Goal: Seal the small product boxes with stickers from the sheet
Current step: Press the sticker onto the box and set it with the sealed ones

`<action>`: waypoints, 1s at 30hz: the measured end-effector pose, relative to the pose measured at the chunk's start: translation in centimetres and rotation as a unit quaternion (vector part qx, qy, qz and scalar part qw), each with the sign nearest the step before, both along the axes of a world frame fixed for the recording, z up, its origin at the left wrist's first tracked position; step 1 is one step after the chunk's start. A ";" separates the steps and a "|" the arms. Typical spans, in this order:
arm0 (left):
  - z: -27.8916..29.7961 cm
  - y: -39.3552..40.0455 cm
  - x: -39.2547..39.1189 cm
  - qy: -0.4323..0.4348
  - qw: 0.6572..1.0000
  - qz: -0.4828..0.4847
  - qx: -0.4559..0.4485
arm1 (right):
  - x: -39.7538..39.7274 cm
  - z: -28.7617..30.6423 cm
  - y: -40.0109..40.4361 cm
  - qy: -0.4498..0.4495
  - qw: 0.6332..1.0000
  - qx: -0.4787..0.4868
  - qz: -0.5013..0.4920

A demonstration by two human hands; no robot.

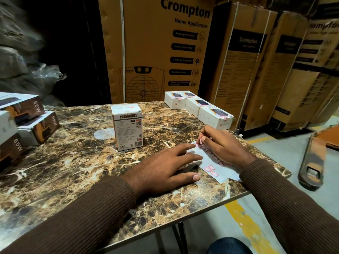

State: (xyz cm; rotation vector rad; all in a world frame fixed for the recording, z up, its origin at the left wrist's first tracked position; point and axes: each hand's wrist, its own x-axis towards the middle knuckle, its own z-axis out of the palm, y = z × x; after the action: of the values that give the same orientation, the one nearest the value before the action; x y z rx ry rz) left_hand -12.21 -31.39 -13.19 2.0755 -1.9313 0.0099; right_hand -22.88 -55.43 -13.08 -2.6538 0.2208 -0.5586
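A white sticker sheet (216, 168) with pink-edged stickers lies near the table's right front edge. My left hand (165, 169) presses flat on the sheet's left part with straight fingers. My right hand (218, 143) pinches a small pink sticker (201, 140) at the sheet's far end, and its tip is lifted off the sheet. A white Portronics box (127, 126) stands upright in the middle of the table, apart from both hands. Several white boxes (199, 108) lie in a row at the far right corner; the nearest carries a pink sticker on its edge.
The marble-patterned table (73, 162) holds a stack of 65W boxes (27, 121) at the left edge. Tall Crompton cartons (165, 48) stand right behind the table. A pallet jack handle (311, 158) lies on the floor to the right.
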 end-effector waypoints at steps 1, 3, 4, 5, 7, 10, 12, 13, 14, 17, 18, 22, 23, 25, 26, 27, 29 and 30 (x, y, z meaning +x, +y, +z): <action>0.1 0.2 0.0 -0.007 1.000 0.005 -0.006 | 0.0 0.2 0.2 0.004 1.000 -0.008 0.003; 0.3 0.5 0.3 -0.023 0.999 0.015 -0.044 | -0.1 0.6 0.4 0.014 1.000 -0.014 0.011; 0.6 0.8 0.6 -0.030 0.997 0.017 -0.074 | -0.2 0.8 0.5 0.015 1.000 -0.016 0.016; 1.1 1.1 1.0 -0.037 0.993 0.016 -0.107 | -0.2 1.1 0.7 0.012 0.999 -0.021 0.022; 2.1 2.2 2.4 -0.050 0.982 0.020 -0.179 | -0.3 1.9 1.3 0.002 0.998 -0.043 0.035; 4.1 5.4 5.3 -0.058 0.951 0.080 -0.293 | -0.2 3.4 2.3 -0.011 0.997 -0.038 0.059; 5.1 8.0 7.7 -0.060 0.926 0.140 -0.347 | 0.0 4.3 2.7 -0.015 0.998 -0.024 0.061; 5.4 9.1 8.9 -0.064 0.917 0.163 -0.357 | 0.2 4.6 2.9 -0.013 0.998 -0.017 0.058; 5.6 10.0 10.0 -0.067 0.914 0.179 -0.357 | 0.5 4.8 3.3 -0.011 0.998 -0.010 0.057; 5.6 11.1 12.0 -0.049 0.928 0.183 -0.322 | 2.2 5.4 5.2 -0.031 0.997 0.019 0.073; 5.5 11.0 12.1 -0.035 0.934 0.179 -0.307 | 2.9 5.7 6.2 -0.041 0.995 0.024 0.083; 4.8 10.0 12.0 -0.013 0.937 0.169 -0.305 | 6.3 7.3 10.6 -0.100 0.987 -0.003 0.127; 4.6 9.9 12.0 -0.012 0.934 0.171 -0.313 | 7.1 7.8 11.5 -0.119 0.985 -0.009 0.125; 4.4 9.7 12.2 -0.019 0.928 0.177 -0.327 | 8.6 8.4 13.0 -0.152 0.981 -0.018 0.118; 4.2 9.7 12.3 -0.021 0.925 0.180 -0.333 | 9.4 8.6 13.5 -0.162 0.980 -0.022 0.115; 4.2 9.7 12.3 -0.018 0.924 0.181 -0.337 | 10.1 8.6 13.9 -0.164 0.980 -0.025 0.113; 4.1 9.7 12.4 -0.007 0.923 0.182 -0.340 | 11.4 8.2 14.3 -0.157 0.981 -0.019 0.112; 4.1 9.6 12.5 -0.004 0.923 0.180 -0.341 | 11.9 7.9 14.5 -0.155 0.982 -0.016 0.110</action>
State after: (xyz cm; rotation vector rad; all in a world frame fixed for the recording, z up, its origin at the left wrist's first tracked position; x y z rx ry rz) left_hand 0.27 -21.78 -9.12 1.8779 -1.2486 0.6698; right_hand -11.01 -40.95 -5.14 -2.5323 -0.1740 -0.8920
